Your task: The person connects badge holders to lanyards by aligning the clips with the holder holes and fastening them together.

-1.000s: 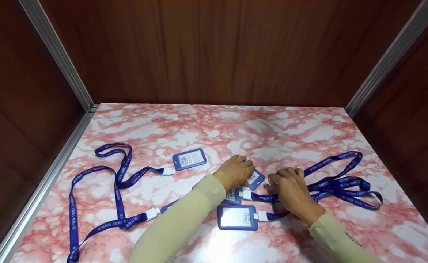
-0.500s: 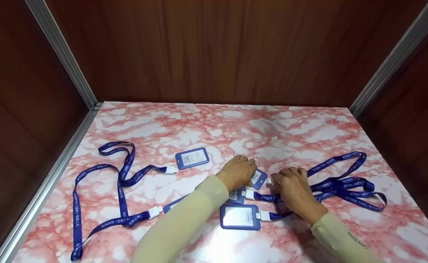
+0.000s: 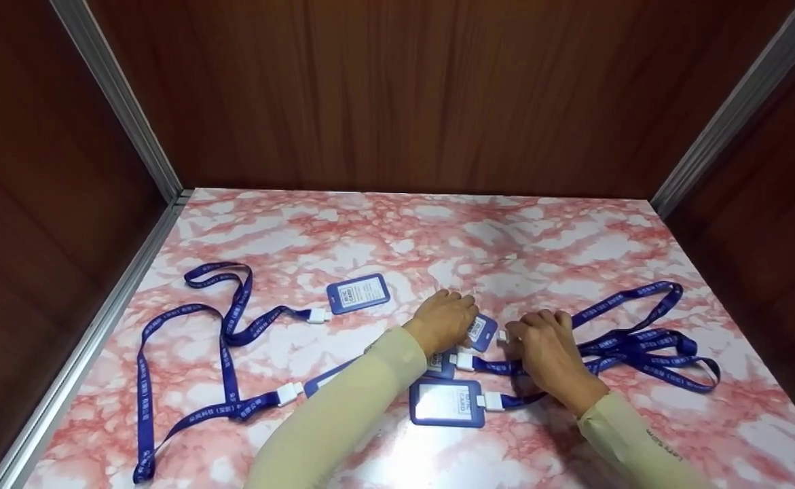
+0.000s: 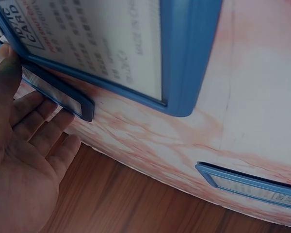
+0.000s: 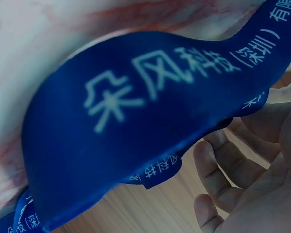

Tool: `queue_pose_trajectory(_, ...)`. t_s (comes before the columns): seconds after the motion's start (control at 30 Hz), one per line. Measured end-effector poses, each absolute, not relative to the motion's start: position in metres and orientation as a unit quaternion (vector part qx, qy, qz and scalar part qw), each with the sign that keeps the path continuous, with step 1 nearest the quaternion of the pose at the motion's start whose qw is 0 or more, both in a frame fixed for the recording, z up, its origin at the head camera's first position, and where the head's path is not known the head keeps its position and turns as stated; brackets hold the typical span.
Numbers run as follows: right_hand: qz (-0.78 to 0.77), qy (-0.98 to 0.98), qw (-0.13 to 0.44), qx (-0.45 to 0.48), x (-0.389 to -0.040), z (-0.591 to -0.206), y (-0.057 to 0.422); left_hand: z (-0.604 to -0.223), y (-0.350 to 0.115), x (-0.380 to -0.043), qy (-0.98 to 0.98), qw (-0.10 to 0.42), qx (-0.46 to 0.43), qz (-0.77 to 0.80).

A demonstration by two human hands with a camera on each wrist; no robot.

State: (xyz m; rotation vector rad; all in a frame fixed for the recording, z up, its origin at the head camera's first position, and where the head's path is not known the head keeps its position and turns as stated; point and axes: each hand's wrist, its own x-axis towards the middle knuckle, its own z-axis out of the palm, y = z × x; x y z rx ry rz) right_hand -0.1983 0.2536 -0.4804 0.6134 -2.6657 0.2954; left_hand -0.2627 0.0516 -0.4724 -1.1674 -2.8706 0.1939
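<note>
In the head view my left hand (image 3: 443, 320) pinches a blue-framed badge holder (image 3: 483, 333) by its far-left end. Its slotted end points right, toward the white clip (image 3: 503, 336) of a blue lanyard. My right hand (image 3: 546, 350) holds that lanyard just behind the clip; its fingertips are partly hidden. The left wrist view shows thumb and fingers on the edge of the held badge holder (image 4: 56, 92). In the right wrist view a wide lanyard strap (image 5: 136, 92) crosses in front of curled fingers (image 5: 211, 170).
Two badge holders (image 3: 447, 403) with clips attached lie below my hands. Another badge holder (image 3: 358, 293) lies at upper left beside its lanyard (image 3: 227, 326). My left sleeve covers part of one more. Loose lanyard loops (image 3: 635, 343) spread right. Wooden panels (image 3: 397, 95) enclose the marbled table.
The head view has shifted slightly, carrying the whole scene a little to the right. Both hands keep nearly the same hold, with the badge holder and clip still close together.
</note>
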Motion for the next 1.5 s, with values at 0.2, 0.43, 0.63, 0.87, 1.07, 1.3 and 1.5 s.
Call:
queue_pose_trajectory(0.2, 0.105, -0.954, 0.183, 0.212, -0.200, -0.479, 0.254, -0.474, 0.053, -0.262, -0.927, 0.019, -0.370, 0.064)
queue_pose_trajectory(0.43, 0.111, -0.953, 0.184, 0.214, -0.201, -0.479, 0.255, -0.476, 0.054, -0.261, -0.928, 0.033, -0.367, 0.059)
queue_pose_trajectory(0.63, 0.114, -0.950, 0.191, 0.220, -0.204, -0.479, 0.256, -0.477, 0.055, -0.261, -0.928, 0.040, -0.365, 0.063)
queue_pose_trajectory(0.87, 0.106, -0.954, 0.179, 0.216, -0.205, -0.481, 0.256, -0.478, 0.056, -0.260, -0.926, 0.044, -0.369, 0.067)
queue_pose_trajectory(1.07, 0.103, -0.955, 0.170, 0.218, -0.207, -0.482, 0.255, -0.478, 0.056, -0.260, -0.927, 0.046, -0.368, 0.061)
queue_pose_trajectory(1.3, 0.085, -0.957, 0.171, 0.218, -0.209, -0.485, 0.253, -0.479, 0.055, -0.259, -0.925, 0.062, -0.372, 0.050)
queue_pose_trajectory(1.5, 0.066, -0.957, 0.180, 0.217, -0.209, -0.487, 0.251, -0.480, 0.055, -0.257, -0.921, 0.086, -0.375, 0.059)
